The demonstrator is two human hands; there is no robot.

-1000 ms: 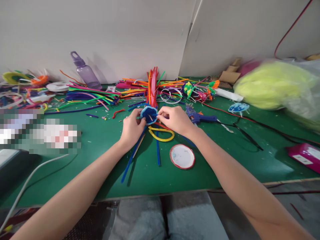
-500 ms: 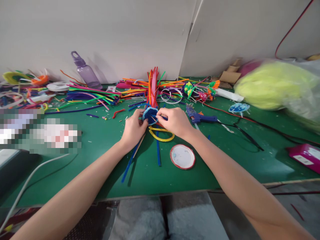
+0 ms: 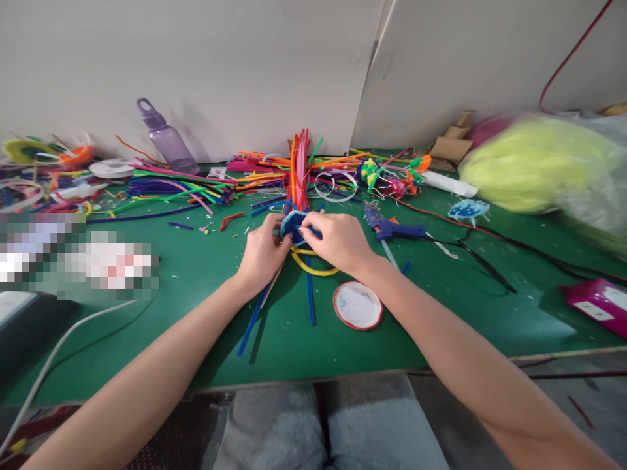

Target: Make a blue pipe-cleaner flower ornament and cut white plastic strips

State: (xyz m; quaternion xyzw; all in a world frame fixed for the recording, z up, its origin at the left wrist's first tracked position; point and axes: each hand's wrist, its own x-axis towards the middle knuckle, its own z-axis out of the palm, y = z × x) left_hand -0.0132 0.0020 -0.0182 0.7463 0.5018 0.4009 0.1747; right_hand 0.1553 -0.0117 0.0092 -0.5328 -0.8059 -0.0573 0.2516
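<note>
At the centre of the frame, held between the thumb and fingers of the left hand (image 3: 263,251): one blue round piece (image 3: 292,219), tilted, with a pale blue rim. Closed in a pinch over the same piece, in the right hand (image 3: 337,238): apparently one thin blue strand (image 3: 316,233); cannot tell how far inside the rim, with the fingertips in the way. Just below the hands, on the green table (image 3: 465,313): one yellow loop (image 3: 313,269), partly covered; two blue stems (image 3: 311,300), pointing toward the lower edge; one thin wooden stick (image 3: 272,287), beside the left stem. Right of lower centre, near the right forearm: one white lid (image 3: 358,305), red-rimmed. Right of centre: one blue glue gun (image 3: 396,230), lying flat. Farther right: one blue spotted piece (image 3: 469,209). At the right edge: one magenta box (image 3: 597,303). In the upper right: one clear bag (image 3: 533,163), yellow-green inside. Left of centre: one short red stem (image 3: 231,220) and one short dark blue stem (image 3: 179,226), well apart. At upper centre: one red-and-pink bundle (image 3: 300,170), with too many strands to count. In the upper left: one purple bottle (image 3: 169,143), leaning, and one white spool (image 3: 111,168).
</note>
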